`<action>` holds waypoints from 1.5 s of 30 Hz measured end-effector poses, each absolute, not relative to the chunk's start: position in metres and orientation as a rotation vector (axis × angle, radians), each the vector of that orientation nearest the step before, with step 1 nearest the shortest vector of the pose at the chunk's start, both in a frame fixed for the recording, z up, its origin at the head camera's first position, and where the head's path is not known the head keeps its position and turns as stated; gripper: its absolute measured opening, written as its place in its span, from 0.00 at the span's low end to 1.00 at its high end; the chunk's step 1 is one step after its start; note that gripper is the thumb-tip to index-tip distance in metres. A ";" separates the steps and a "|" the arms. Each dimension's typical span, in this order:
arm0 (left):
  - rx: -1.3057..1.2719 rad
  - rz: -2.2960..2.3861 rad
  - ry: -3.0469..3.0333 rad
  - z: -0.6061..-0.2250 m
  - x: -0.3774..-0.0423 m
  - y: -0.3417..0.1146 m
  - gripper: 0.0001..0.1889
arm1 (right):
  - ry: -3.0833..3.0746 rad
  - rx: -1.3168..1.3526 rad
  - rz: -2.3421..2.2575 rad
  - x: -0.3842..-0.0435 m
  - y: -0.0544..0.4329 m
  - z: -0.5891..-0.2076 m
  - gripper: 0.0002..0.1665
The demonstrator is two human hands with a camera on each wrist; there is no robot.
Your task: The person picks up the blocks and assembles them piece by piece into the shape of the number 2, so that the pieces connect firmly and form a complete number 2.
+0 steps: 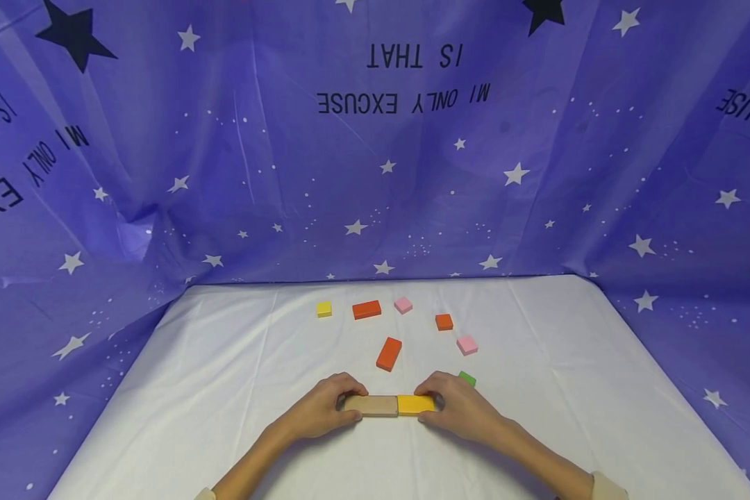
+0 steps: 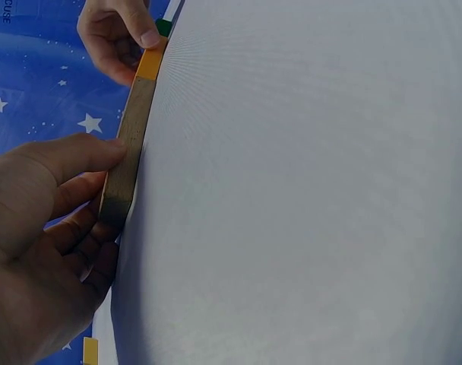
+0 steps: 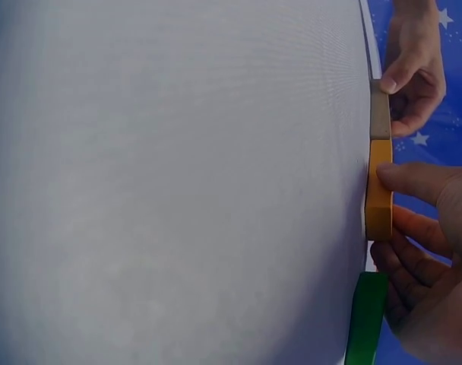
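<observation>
"Left hand (image 1: 322, 408)?"
"Pinching the tan block (image 1: 380, 406), thumb on the near side, fingers on the far — its right end meeting the yellow block (image 1: 411, 405)."
"Right hand (image 1: 465, 411)?"
"Gripping the yellow block's right end — the green block (image 1: 468, 378) lies just beyond that hand, partly hidden."

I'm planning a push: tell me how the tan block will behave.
The tan block looks wooden, so probably stiff and light. Flat and straight-edged, it should slide, not roll. Pushed right, it would likely shove the adjoining yellow block.
</observation>
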State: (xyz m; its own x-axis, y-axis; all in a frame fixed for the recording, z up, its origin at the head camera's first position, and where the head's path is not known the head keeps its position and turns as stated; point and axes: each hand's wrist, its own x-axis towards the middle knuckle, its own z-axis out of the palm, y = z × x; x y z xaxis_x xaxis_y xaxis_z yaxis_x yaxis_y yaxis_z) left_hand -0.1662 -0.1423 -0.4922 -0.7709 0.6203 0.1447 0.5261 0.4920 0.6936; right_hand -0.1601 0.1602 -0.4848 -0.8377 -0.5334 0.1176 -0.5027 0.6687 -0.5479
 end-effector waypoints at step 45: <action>1.033 1.158 2.595 -0.492 -0.168 -0.143 0.13 | 2.653 -0.950 -1.130 -0.166 0.126 -0.489 0.17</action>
State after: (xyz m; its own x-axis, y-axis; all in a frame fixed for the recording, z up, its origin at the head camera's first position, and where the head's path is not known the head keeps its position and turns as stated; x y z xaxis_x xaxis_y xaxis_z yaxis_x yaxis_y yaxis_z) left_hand -0.1679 -0.1428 -0.4921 -0.7606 0.6293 0.1596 0.5392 0.4754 0.6951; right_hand -0.1658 0.1263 -0.4890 -0.7992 -0.5846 0.1398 -0.5058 0.5285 -0.6818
